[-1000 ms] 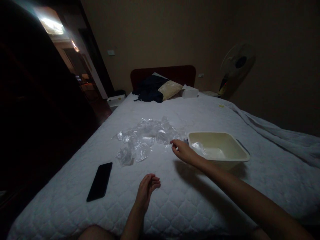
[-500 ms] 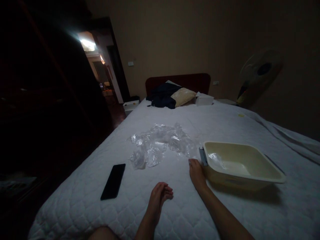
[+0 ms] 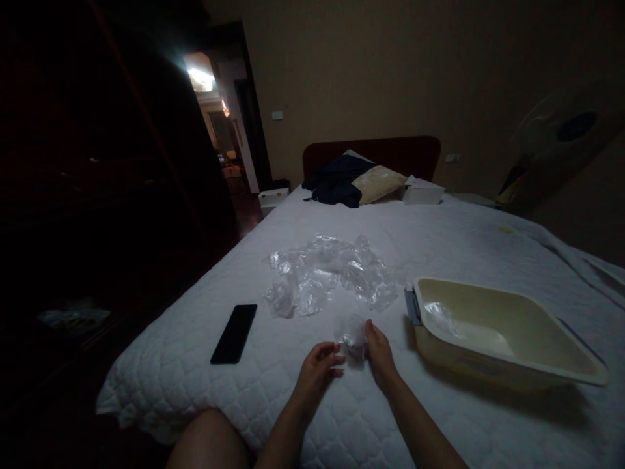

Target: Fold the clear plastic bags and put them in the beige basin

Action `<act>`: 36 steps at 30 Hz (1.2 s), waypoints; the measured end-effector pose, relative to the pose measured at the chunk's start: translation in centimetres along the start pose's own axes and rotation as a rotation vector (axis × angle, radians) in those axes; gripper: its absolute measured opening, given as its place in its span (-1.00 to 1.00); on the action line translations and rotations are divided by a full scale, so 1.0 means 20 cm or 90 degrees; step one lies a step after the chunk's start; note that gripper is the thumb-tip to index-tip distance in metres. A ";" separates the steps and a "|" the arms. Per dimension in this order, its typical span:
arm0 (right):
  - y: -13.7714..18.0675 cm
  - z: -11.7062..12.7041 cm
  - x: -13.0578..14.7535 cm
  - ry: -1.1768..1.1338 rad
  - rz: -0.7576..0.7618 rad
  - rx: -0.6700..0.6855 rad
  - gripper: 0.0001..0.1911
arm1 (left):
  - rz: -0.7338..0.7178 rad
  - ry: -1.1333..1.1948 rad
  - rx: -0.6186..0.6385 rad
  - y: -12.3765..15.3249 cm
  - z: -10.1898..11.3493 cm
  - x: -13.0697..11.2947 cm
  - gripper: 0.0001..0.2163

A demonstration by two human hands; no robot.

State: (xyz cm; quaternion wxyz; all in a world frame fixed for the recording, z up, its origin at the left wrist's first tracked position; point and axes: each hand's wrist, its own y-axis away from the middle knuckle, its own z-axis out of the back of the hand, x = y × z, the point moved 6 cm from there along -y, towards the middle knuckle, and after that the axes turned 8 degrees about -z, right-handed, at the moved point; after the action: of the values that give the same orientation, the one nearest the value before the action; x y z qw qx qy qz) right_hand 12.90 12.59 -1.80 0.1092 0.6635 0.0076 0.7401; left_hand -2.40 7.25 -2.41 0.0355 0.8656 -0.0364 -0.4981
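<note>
Between my hands, just above the white quilted bed, is a crumpled clear plastic bag. My right hand pinches its right side between thumb and fingers. On the other side, my left hand has its fingers apart and curved toward the bag; whether they touch it is hard to tell. Beyond both hands lies a spread of crumpled clear plastic bags. To the right stands a cream plastic bin with a grey side latch, and a piece of clear plastic is inside it.
A black phone lies on the bed to the left. At the far end are dark clothing, a beige pillow and a white box by the headboard. A fan stands at the right.
My right hand has moved left, away from the bin's side, and now holds a clear plastic bag between my hands. The view has swung a little to the left.
</note>
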 end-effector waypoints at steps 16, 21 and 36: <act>0.13 -0.11 0.04 -0.029 0.159 0.211 -0.69 | -0.089 -0.076 -0.097 -0.03 0.02 0.01 -0.69; 0.12 -0.11 0.05 -0.052 0.116 0.253 -0.79 | -0.118 -0.126 -0.116 -0.04 0.06 0.01 -0.68; 0.06 -0.06 -0.06 -0.243 -0.069 0.160 -0.68 | -0.080 -0.001 -0.043 -0.04 0.04 0.00 -0.69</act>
State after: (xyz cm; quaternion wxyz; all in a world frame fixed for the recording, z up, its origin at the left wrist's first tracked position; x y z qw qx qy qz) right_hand 11.73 11.38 -2.91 0.0646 0.7983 0.1149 0.5877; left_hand -2.99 7.96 -2.89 0.0334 0.8641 0.0350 -0.5010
